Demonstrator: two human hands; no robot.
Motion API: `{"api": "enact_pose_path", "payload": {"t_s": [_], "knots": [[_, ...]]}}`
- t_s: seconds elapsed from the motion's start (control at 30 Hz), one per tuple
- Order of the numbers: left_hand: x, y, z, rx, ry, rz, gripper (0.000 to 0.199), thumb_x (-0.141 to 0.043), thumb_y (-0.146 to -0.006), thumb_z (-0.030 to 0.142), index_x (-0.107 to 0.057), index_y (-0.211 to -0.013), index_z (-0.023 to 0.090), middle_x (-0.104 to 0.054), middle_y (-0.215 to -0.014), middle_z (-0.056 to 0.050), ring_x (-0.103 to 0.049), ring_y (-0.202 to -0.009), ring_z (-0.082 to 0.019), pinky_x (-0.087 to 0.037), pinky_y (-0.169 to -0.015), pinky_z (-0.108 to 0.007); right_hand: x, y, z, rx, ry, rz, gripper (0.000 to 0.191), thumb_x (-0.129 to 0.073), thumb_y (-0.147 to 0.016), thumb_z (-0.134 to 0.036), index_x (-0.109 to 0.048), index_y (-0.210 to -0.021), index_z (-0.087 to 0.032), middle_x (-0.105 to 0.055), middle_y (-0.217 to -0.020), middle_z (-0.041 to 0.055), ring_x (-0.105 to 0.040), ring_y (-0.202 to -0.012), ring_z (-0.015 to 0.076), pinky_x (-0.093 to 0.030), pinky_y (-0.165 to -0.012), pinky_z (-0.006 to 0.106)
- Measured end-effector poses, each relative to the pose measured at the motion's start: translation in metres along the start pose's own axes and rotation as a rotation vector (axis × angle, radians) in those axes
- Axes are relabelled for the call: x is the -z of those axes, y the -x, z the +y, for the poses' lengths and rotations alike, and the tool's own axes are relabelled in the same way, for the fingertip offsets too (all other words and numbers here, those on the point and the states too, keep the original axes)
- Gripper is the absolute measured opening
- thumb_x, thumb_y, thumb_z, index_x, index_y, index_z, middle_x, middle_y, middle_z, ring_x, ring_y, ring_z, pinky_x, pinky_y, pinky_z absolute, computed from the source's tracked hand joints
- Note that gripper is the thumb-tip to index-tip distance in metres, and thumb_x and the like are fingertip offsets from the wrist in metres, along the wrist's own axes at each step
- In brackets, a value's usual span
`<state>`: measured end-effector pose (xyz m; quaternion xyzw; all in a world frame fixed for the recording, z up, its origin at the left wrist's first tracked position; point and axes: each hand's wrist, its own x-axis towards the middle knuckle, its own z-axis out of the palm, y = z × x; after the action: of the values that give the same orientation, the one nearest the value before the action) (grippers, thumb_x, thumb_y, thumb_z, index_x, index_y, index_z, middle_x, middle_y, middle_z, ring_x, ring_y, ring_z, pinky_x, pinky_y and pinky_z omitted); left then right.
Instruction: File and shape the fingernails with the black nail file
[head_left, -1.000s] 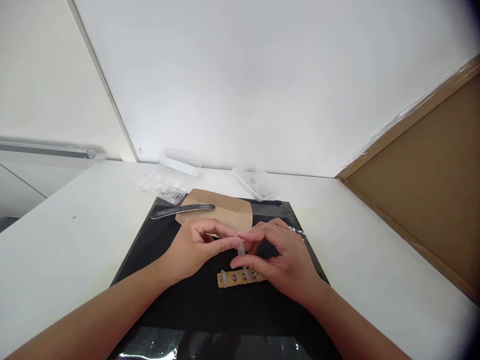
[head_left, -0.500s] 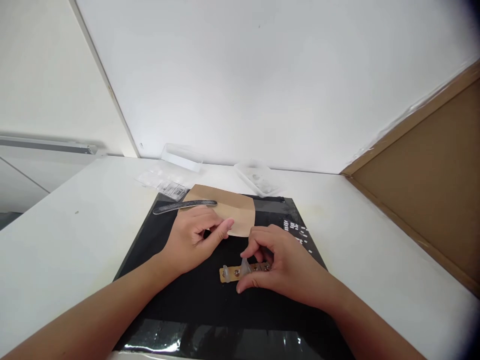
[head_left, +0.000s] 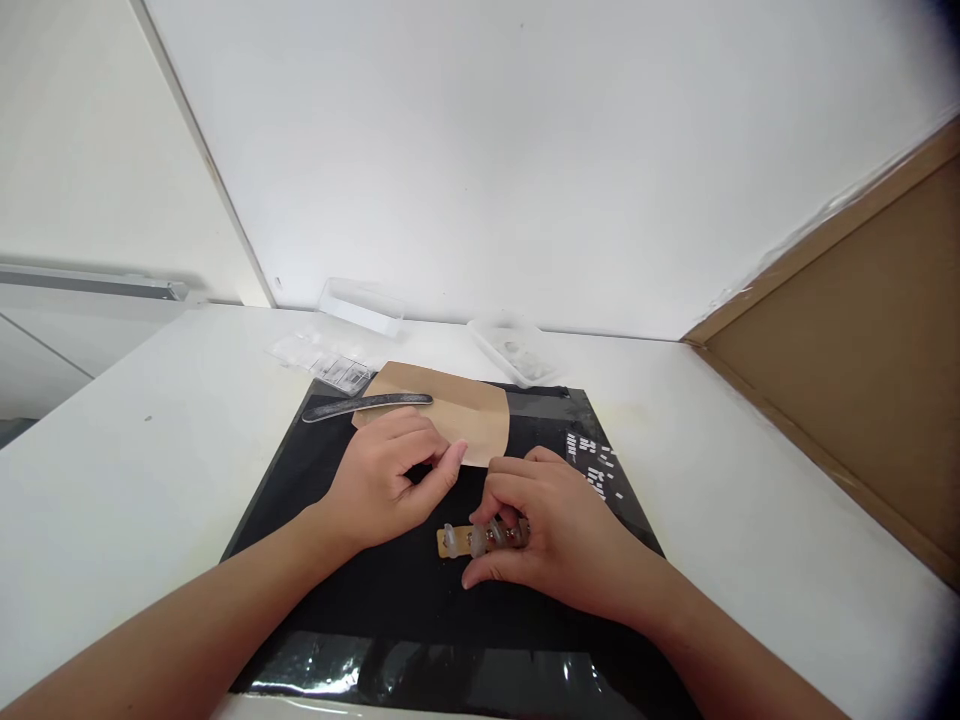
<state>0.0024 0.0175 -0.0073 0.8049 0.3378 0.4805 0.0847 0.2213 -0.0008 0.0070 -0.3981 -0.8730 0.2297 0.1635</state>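
My right hand (head_left: 544, 520) curves over a short gold-coloured strip (head_left: 442, 545) that lies on a black mat. Several translucent nail tips stand along the strip on small round metallic studs. One nail tip (head_left: 478, 541) sits between my right forefinger and thumb, which appear to touch its two ends. My fingers cover the strip's right end. My left hand (head_left: 397, 475) hovers at the lower edge of a tan sheet of paper (head_left: 472, 410), thumb and forefinger pressed together. Whatever may be between those fingertips is hidden or too small to make out.
A dark curved nail file (head_left: 367, 405) lies across the paper. Behind the black mat (head_left: 360, 600) are a clear box (head_left: 360, 305), a plastic packet (head_left: 349, 374) and a shallow translucent tray (head_left: 517, 355). Small white pieces (head_left: 596, 470) dot the mat's right side. A brown-framed panel (head_left: 840, 330) stands right.
My right hand has shifted slightly left along the strip, and the nail tip at its fingers has moved left and sits differently. My left hand stays nearly in place.
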Motion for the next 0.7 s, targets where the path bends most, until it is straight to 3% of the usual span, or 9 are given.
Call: {"api": "enact_pose_path", "payload": {"t_s": [0.7], "knots": [[-0.0011, 0.0030, -0.0011, 0.000, -0.027, -0.034, 0.028, -0.064, -0.094, 0.015, -0.054, -0.067, 0.018, -0.052, -0.062, 0.002, -0.046, -0.060, -0.011, -0.037, -0.059, -0.029, -0.0009, -0.0016, -0.0036, -0.015, 0.059, -0.035, 0.037, -0.092, -0.071, -0.047, -0.066, -0.083, -0.023, -0.067, -0.082, -0.0049, -0.054, -0.071, 0.0142, -0.031, -0.075, 0.033]]}}
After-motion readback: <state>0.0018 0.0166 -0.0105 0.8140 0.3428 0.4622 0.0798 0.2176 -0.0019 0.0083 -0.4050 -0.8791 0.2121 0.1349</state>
